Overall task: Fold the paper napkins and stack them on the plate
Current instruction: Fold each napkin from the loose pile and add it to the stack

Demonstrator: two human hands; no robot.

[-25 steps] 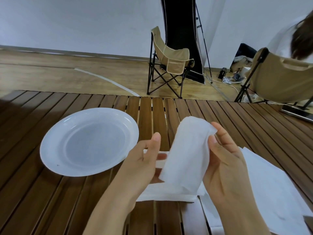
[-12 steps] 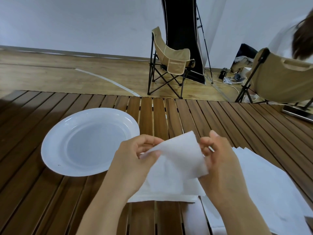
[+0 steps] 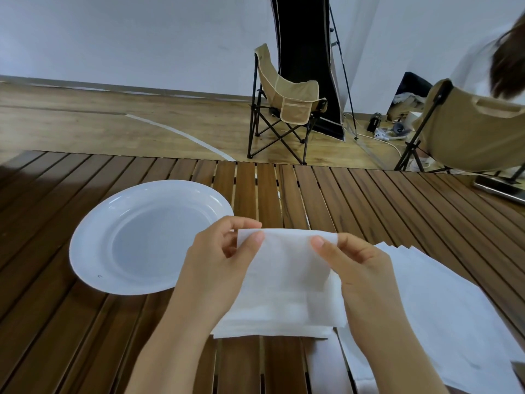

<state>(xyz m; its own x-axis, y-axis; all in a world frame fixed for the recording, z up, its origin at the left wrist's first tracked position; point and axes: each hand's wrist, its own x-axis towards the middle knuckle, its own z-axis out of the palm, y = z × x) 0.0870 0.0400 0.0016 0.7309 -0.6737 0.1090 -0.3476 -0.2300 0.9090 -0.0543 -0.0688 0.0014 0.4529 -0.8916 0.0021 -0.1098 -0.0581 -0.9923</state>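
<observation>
A white paper napkin [image 3: 287, 277] is held folded over just above the slatted wooden table, its lower edge lying on the slats. My left hand [image 3: 218, 268] pinches its upper left corner between thumb and fingers. My right hand [image 3: 358, 268] pinches its upper right corner the same way. A round white plate [image 3: 93, 243] sits on the table to the left, close beside my left hand, with nothing on it. A fanned pile of flat white napkins [image 3: 443, 305] lies to the right, partly under my right forearm.
The wooden slatted table [image 3: 355, 200] runs across the view. Beyond its far edge stand a tan folding chair [image 3: 287, 109] and a black stand. A second tan chair [image 3: 477, 132] with a person in it is at the far right. A phone [image 3: 500, 189] lies near the table's right edge.
The napkin's raised flap has been brought down and toward me. Both hands shifted from the flap's sides to pinching the two top corners, stretching the edge level.
</observation>
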